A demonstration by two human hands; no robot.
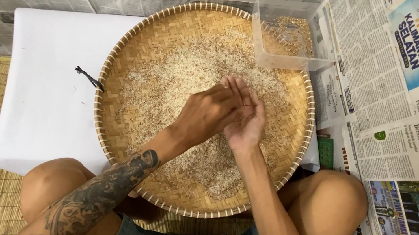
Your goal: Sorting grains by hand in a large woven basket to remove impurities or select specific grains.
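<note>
One round woven tray (137, 41) of rice holds one clear plastic box (287, 34) at its far-right rim; left hand (210, 113) pinches grains over the cupped, spread right hand (246, 121).

grain (187, 79) in tray (279, 147), tub (288, 31) behind

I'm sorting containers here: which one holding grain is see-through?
The clear plastic box at the far rim; the round woven bamboo tray is opaque.

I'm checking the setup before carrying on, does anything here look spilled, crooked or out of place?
One thing: the clear plastic container sits tilted, its near side propped on the rim of the woven tray, so it could slip. The grain stays inside the tray; none shows spilled on the white sheet. Both the left hand and the right hand hover over the tray.
</note>
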